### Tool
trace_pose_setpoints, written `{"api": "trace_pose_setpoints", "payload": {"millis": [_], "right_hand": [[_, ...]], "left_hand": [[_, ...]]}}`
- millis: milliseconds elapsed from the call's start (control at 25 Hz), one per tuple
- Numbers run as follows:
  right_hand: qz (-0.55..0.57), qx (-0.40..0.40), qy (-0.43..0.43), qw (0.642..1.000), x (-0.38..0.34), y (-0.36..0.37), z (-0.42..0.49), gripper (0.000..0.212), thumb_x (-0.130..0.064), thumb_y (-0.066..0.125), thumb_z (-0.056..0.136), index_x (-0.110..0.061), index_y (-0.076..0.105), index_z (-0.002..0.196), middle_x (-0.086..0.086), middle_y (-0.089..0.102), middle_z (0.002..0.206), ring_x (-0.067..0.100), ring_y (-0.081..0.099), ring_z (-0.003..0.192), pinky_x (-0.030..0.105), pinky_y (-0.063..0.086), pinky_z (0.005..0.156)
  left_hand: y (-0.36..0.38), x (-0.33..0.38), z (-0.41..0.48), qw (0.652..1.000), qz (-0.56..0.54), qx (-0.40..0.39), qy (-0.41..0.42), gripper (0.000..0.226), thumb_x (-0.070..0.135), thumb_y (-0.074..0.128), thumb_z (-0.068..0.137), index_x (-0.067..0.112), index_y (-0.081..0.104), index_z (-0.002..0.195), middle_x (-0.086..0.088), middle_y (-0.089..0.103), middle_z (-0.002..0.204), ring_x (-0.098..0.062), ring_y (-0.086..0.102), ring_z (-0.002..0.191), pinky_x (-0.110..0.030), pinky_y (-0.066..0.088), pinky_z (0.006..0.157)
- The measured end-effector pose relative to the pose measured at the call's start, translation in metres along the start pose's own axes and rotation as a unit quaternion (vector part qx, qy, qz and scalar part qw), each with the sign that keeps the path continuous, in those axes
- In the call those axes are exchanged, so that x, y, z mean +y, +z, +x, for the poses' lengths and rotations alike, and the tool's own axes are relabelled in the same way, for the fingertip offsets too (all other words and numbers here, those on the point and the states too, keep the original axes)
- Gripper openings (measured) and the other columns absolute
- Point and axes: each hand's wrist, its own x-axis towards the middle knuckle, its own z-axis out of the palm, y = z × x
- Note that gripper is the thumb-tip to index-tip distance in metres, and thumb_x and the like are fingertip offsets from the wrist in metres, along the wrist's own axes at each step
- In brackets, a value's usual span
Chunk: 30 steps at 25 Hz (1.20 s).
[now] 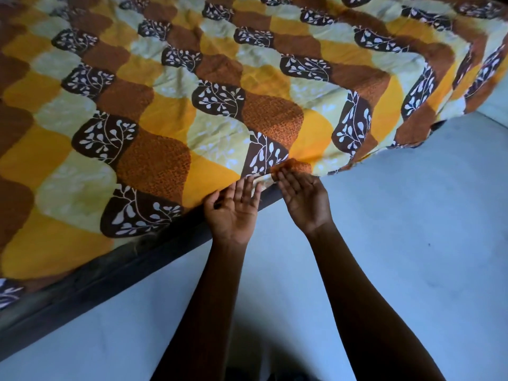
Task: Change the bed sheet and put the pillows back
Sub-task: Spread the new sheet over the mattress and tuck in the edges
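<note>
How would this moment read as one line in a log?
step: tucking sheet edge | left hand: palm up, fingers under edge | right hand: same | bed frame: visible | pillows: none in view

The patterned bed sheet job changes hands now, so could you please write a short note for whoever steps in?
Left hand: palm up at the near bed edge, fingers pushed under the hem of the orange, brown and pale green leaf-print cotton sheet.
Right hand: palm up beside it, fingertips at the same hem; a grip cannot be confirmed for either hand.
Sheet: spread over the mattress, tucked along the dark bed frame to the left of the hands.
Left to do: right of the hands the sheet hangs loose towards the pale floor; tuck it. No pillows in view; they need putting back.
</note>
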Motion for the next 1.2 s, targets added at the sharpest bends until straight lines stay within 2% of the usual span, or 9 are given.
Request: {"api": "trace_pose_setpoints", "payload": {"millis": [120,240,320,400,520,640,760,960,1200], "right_hand": [[-0.027,-0.019,0.009,0.999,-0.004,0.017,0.017,0.035,-0.027,0.028,0.097,-0.005,0.056,0.1,0.01,0.061,0.102,0.022,0.056,0.102,0.032,0.038,0.104],[-0.034,-0.03,0.021,0.999,-0.003,0.046,0.036,0.02,-0.032,0.042,0.087,-0.018,0.045,0.074,0.004,0.047,0.074,0.02,0.051,0.079,0.029,0.043,0.084],[-0.057,-0.009,0.025,0.998,-0.002,0.048,0.038,0.021,-0.033,0.039,0.09,-0.016,0.047,0.081,0.012,0.054,0.09,0.03,0.054,0.107,0.032,0.042,0.093],[-0.042,0.012,0.013,0.999,0.002,0.036,0.026,0.029,-0.031,0.029,0.099,-0.013,0.051,0.093,0.021,0.052,0.123,0.033,0.041,0.131,0.035,0.037,0.103],[-0.002,0.024,0.025,0.999,0.028,0.02,-0.003,0.041,-0.029,0.031,0.1,-0.005,0.048,0.129,0.017,0.049,0.135,0.028,0.048,0.124,0.033,0.043,0.097],[0.032,-0.017,0.08,0.996,0.06,0.02,-0.021,0.049,-0.031,0.026,0.1,-0.002,0.042,0.135,0.016,0.056,0.125,0.026,0.054,0.114,0.034,0.041,0.099],[0.051,-0.042,0.09,0.994,0.076,0.034,-0.017,0.054,-0.037,0.022,0.1,-0.003,0.036,0.14,0.016,0.045,0.14,0.026,0.042,0.13,0.035,0.033,0.108],[0.079,-0.054,0.079,0.992,0.085,0.08,0.01,0.062,-0.05,0.018,0.098,-0.009,0.036,0.141,0.01,0.056,0.119,0.022,0.054,0.108,0.031,0.042,0.094],[-0.073,0.048,0.034,0.996,0.05,0.03,-0.03,0.022,-0.018,0.046,0.097,-0.012,0.055,0.116,0.006,0.064,0.101,0.018,0.06,0.096,0.028,0.048,0.088]], "left_hand": [[0.006,0.005,-0.003,0.999,0.018,0.03,-0.002,0.039,0.025,0.035,0.092,-0.006,0.046,0.115,-0.021,0.053,0.118,-0.036,0.044,0.129,-0.05,0.039,0.099],[0.008,0.009,0.0,0.991,0.107,0.084,-0.017,0.032,0.02,0.033,0.095,-0.005,0.049,0.108,-0.018,0.053,0.124,-0.034,0.046,0.127,-0.046,0.04,0.1],[0.006,0.01,-0.002,0.971,0.199,0.132,-0.003,0.028,0.018,0.032,0.097,0.001,0.054,0.099,-0.016,0.052,0.131,-0.03,0.052,0.12,-0.041,0.042,0.099],[-0.001,0.012,-0.011,0.97,0.183,0.153,0.051,0.026,0.018,0.034,0.097,0.004,0.055,0.093,-0.018,0.056,0.124,-0.027,0.06,0.102,-0.039,0.043,0.097],[-0.016,0.024,-0.025,0.985,0.076,0.119,0.104,0.034,0.031,0.033,0.097,0.005,0.054,0.101,-0.016,0.059,0.111,-0.028,0.059,0.101,-0.044,0.042,0.096],[-0.028,0.038,-0.029,0.993,0.033,0.058,0.096,0.05,0.041,0.027,0.094,0.003,0.051,0.115,-0.017,0.058,0.115,-0.033,0.052,0.114,-0.048,0.036,0.102],[-0.033,0.046,-0.03,0.996,0.039,0.028,0.081,0.055,0.04,0.025,0.094,0.001,0.047,0.125,-0.02,0.057,0.118,-0.034,0.049,0.117,-0.048,0.037,0.098],[-0.027,0.055,-0.032,0.992,0.088,0.061,0.067,0.037,0.024,0.029,0.096,0.0,0.053,0.112,-0.019,0.06,0.115,-0.032,0.05,0.12,-0.043,0.041,0.096],[-0.03,0.026,-0.037,0.948,0.266,0.16,0.077,0.028,0.016,0.034,0.098,0.008,0.057,0.113,-0.011,0.055,0.13,-0.024,0.055,0.111,-0.036,0.044,0.092]]}}
